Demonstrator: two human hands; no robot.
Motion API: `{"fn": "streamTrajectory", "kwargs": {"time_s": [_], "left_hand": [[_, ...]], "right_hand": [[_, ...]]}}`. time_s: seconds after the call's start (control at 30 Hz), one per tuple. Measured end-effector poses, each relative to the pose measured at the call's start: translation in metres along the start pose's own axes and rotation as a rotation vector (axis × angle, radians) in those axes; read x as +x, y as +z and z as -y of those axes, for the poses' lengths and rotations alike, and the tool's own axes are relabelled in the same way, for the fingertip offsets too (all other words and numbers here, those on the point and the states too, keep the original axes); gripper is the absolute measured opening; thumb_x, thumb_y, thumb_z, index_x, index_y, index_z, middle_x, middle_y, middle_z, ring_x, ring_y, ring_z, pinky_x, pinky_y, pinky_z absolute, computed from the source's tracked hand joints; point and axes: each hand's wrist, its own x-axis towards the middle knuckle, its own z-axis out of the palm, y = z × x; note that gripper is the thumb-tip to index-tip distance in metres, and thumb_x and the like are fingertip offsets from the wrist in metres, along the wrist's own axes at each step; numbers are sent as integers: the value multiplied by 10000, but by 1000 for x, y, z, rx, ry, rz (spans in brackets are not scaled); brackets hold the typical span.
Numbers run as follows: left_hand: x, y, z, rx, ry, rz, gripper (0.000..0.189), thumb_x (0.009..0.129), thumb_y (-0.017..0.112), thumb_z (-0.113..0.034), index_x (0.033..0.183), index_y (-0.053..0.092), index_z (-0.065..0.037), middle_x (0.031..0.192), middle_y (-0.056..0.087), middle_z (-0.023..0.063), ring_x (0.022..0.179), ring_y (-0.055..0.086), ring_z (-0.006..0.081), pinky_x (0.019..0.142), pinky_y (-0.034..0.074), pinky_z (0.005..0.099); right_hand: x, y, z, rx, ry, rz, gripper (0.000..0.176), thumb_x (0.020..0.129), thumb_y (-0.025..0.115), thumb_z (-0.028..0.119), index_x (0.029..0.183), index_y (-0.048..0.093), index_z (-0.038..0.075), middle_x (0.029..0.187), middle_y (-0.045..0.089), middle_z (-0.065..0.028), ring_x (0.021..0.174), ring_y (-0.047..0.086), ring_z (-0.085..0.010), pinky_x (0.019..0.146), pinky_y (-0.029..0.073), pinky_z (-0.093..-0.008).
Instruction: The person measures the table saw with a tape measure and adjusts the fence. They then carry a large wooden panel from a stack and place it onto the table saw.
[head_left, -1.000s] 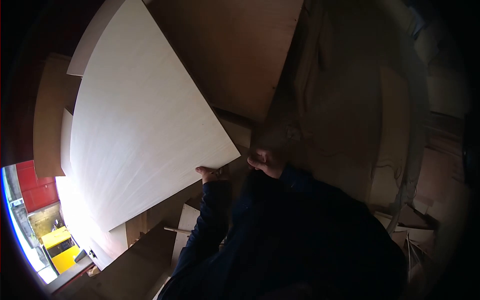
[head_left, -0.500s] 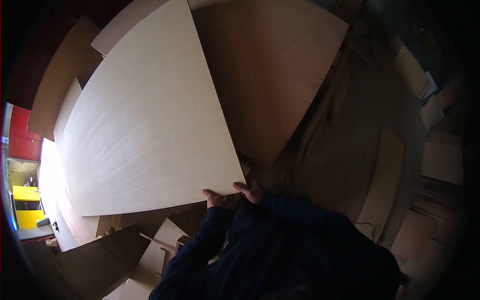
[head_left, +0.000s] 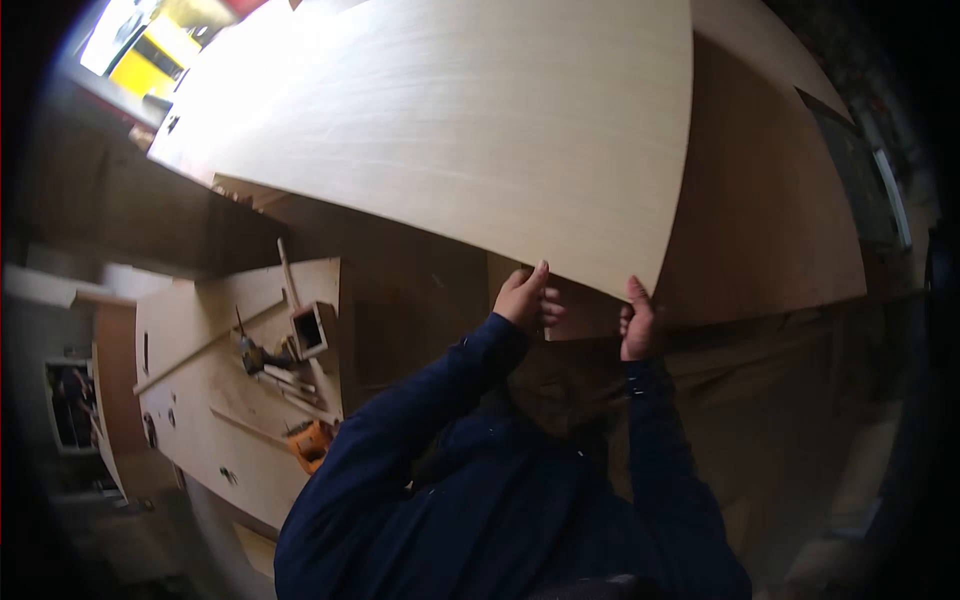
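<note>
A large pale plywood sheet (head_left: 480, 130) spreads across the upper part of the view, its near corner pointing toward me. At the near edge, my left hand (head_left: 526, 298) is closed with its thumb up against the sheet. My right hand (head_left: 640, 322) grips close to the right corner, thumb on the top face and fingers curled below. Beneath and to the right lies a darker brown board (head_left: 770, 200), partly covered by the pale sheet.
On the left, a wooden worktable (head_left: 200, 345) bears a drill (head_left: 262, 355), an orange tool (head_left: 309, 443), a small open wooden box (head_left: 312, 330) and several wood strips. Past the sheet's far left end is a bright opening with a yellow object (head_left: 150, 65).
My view has swung left, bringing the worktable and tools into sight. My hands have moved farther apart along the sheet's near edge, and the sheet's corner now sits farther right in view.
</note>
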Motion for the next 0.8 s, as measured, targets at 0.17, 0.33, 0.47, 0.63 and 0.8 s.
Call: {"fn": "streamTrajectory", "kwargs": {"time_s": [0.17,0.33,0.47,0.63,0.8], "left_hand": [[33,-37,20,192,558,-593,610,779,641,-434,1135,418,8,890,546,114,553,492,93,452,429,227],[49,-101,-7,-114,224,-600,845,736,642,-526,1328,294,-34,1251,380,235,1018,505,327,772,476,406],[62,-154,-53,-340,334,-518,985,736,594,-583,1389,77,-58,1370,211,270,1227,305,416,947,365,505],[110,-226,-88,-418,410,-710,595,791,601,-480,1033,518,58,938,609,183,831,613,294,732,512,422],[123,-307,-48,30,295,-1132,774,733,622,-557,959,541,179,830,643,182,701,628,242,685,501,310]], "right_hand": [[45,-75,13,37,-29,7,241,782,657,294,749,565,74,527,432,48,395,363,-29,333,257,-180],[32,-92,6,18,-66,66,236,789,646,269,853,559,58,576,439,43,414,367,-30,331,258,-181],[31,-102,-5,25,-26,111,274,796,638,271,949,528,71,637,468,31,408,355,-36,329,258,-187],[10,-108,-41,68,20,-1,243,807,626,268,900,539,61,574,446,30,396,354,-47,329,259,-192],[-69,-126,-103,-25,122,105,203,834,582,242,922,531,67,600,500,-7,407,403,-83,358,323,-219]]}}
